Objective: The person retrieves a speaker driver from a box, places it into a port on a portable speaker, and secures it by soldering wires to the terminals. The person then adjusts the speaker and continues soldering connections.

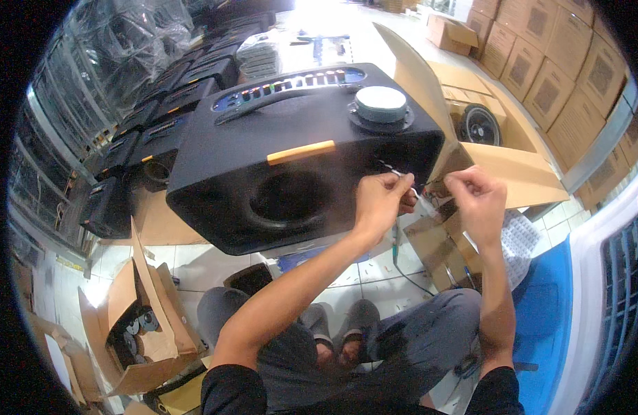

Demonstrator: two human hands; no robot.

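Note:
A large black speaker cabinet (312, 180) stands in front of me, with a round port in its front and a row of knobs on top. From an opening at its right end comes a twisted black-and-white wire (389, 167). My left hand (382, 204) is closed in a pinch on that wire. To its right, my right hand (476, 197) is raised with its fingertips pressed together; something thin seems to run between the hands, too small to make out. A round speaker driver (381, 104), pale side up, rests on the cabinet top beside a strip of orange tape (302, 152).
An open carton (519, 159) holding a speaker driver (479, 126) stands at right. A blue stool-like surface (550, 304) is near my right knee. An open box (153, 332) of round parts sits lower left. A cable (405, 271) hangs to the tiled floor; more black cabinets (163, 138) line the left.

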